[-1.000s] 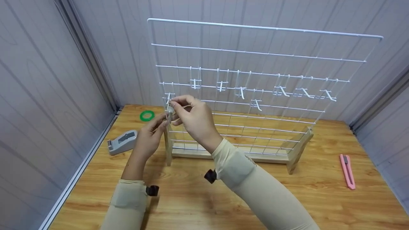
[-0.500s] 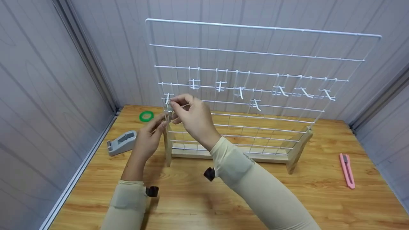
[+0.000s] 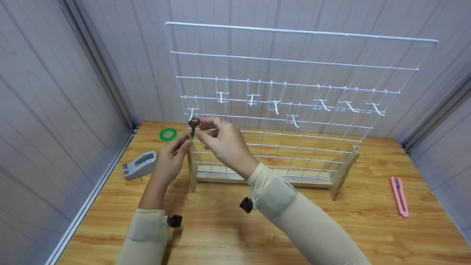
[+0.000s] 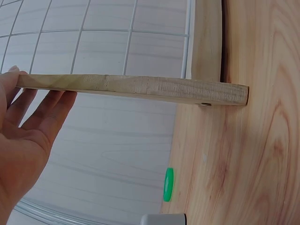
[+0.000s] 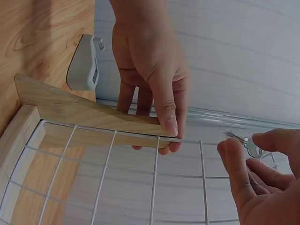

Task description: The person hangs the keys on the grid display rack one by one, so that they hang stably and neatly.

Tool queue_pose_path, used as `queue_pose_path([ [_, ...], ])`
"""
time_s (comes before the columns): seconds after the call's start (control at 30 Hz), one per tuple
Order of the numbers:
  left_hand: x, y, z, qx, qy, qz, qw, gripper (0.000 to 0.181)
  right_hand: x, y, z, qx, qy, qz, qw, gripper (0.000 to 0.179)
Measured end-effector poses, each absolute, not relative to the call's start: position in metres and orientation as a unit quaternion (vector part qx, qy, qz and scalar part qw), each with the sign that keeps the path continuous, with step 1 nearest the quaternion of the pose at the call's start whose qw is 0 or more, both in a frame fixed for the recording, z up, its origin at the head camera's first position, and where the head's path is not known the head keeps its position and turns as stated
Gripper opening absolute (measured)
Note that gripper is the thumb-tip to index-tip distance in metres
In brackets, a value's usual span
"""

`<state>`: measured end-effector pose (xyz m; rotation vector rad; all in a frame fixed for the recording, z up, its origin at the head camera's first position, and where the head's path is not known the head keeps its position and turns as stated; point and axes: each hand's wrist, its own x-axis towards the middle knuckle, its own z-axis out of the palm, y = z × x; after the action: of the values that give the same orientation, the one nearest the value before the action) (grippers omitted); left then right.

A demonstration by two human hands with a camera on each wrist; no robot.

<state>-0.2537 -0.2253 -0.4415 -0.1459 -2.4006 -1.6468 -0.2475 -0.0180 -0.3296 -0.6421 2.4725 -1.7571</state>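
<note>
A small bunch of keys (image 3: 194, 124) is at the leftmost white hook (image 3: 191, 111) of a white wire grid rack (image 3: 301, 32). My right hand (image 3: 229, 144) pinches the keys between thumb and fingers, and their metal blades (image 5: 236, 137) show in the right wrist view. Whether their ring sits on the hook cannot be told. My left hand (image 3: 170, 160) grips the upper end of the rack's left wooden side support (image 4: 136, 86), thumb on one face and fingers on the other.
Several more white hooks (image 3: 276, 106) hang along the grid to the right. A green tape roll (image 3: 168, 134) and a grey tape dispenser (image 3: 140, 165) are on the wooden table (image 3: 213, 228) at left. A pink utility knife (image 3: 399, 197) lies at right.
My right hand has lowered slightly and moved a little to the right, and a key's dark head now shows in front of the hook. The left hand keeps its grip on the wooden support.
</note>
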Motion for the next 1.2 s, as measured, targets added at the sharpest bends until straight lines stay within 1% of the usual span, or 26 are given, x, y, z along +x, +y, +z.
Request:
queue_pose_path([
  [0.27,-0.254,-0.226,-0.442,-0.053,-0.823,-0.555,0.112,0.045,-0.232,0.014,-0.339,-0.214,0.825,-0.522,0.022,0.042],
  [0.6,-0.252,-0.226,-0.442,-0.063,-0.817,-0.559,0.122,0.042,-0.207,0.074,-0.355,-0.196,0.808,-0.553,0.048,0.043],
  [0.8,-0.254,-0.224,-0.442,-0.065,-0.813,-0.565,0.126,0.042,-0.199,0.127,-0.375,-0.171,0.82,-0.541,0.073,0.045],
  [1.0,-0.255,-0.225,-0.442,-0.056,-0.815,-0.563,0.124,0.044,-0.194,0.179,-0.403,-0.144,0.848,-0.498,0.109,0.048],
  [1.2,-0.254,-0.226,-0.444,-0.059,-0.821,-0.555,0.122,0.046,-0.19,0.207,-0.437,-0.134,0.863,-0.459,0.164,0.042],
])
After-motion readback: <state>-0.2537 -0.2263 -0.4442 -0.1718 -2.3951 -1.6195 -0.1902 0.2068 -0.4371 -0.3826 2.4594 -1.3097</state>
